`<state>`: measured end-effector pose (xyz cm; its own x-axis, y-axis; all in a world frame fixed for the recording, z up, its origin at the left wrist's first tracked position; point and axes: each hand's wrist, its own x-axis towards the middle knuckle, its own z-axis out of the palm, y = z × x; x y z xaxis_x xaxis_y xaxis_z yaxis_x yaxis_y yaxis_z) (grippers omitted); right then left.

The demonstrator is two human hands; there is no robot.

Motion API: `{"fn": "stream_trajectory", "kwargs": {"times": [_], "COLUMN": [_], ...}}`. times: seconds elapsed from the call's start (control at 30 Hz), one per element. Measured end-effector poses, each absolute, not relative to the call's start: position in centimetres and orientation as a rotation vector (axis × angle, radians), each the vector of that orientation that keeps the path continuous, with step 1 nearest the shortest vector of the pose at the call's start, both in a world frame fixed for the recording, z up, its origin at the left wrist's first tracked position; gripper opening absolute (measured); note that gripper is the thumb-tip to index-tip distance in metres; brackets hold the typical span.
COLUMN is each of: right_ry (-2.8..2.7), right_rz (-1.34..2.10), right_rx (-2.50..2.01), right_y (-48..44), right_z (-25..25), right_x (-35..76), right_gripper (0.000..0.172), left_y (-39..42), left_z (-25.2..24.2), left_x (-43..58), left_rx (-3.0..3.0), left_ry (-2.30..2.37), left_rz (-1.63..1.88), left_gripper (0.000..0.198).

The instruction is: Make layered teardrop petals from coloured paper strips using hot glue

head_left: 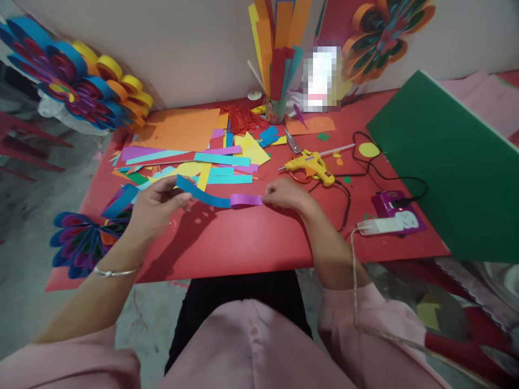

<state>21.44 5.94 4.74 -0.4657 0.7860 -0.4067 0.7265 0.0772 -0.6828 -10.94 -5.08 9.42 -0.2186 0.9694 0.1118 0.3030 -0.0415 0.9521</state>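
My left hand (156,208) pinches the left end of a blue paper strip (200,194) above the red table (251,237). The blue strip joins a purple paper strip (246,200), and my right hand (286,194) is closed on the purple end. Stretched between both hands, the joined strip hangs just over the tabletop. A silver bangle sits on my left wrist.
A yellow glue gun (312,166) with a black cord lies right of my right hand. Loose coloured paper strips (211,162) lie behind the hands, a cup of strips (278,81) at the back. A green board (454,162) leans at right. A paper flower (81,243) sits at left.
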Motion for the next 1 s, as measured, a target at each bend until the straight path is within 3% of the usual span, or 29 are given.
{"fn": "stream_trajectory", "kwargs": {"times": [0.2,0.4,0.5,0.73,1.0], "right_ry": [-2.270,-2.318,-2.339,-2.284,-2.279], "right_rz": [1.341,1.320,1.336,1.402,1.391], "right_rx": [-1.610,-1.635,-1.624,-1.640,-1.629], "right_y": [5.8,5.8,5.8,5.6,5.7], "right_z": [5.1,5.4,5.7,6.3,5.7], "right_x": [21.4,21.3,21.3,21.5,21.6], "right_gripper": [0.015,0.023,0.027,0.018,0.017], "left_y": [-3.0,-0.7,-0.7,-0.8,-1.2], "left_z": [8.6,5.3,3.6,2.6,3.0], "left_x": [-5.8,-1.6,-1.2,-2.3,-1.8], "left_rx": [1.985,2.597,2.660,2.617,2.616], "left_ry": [1.666,1.347,1.334,1.264,1.337], "left_rz": [1.180,0.827,0.773,0.949,0.871], "left_gripper": [0.035,0.029,0.026,0.014,0.016]}}
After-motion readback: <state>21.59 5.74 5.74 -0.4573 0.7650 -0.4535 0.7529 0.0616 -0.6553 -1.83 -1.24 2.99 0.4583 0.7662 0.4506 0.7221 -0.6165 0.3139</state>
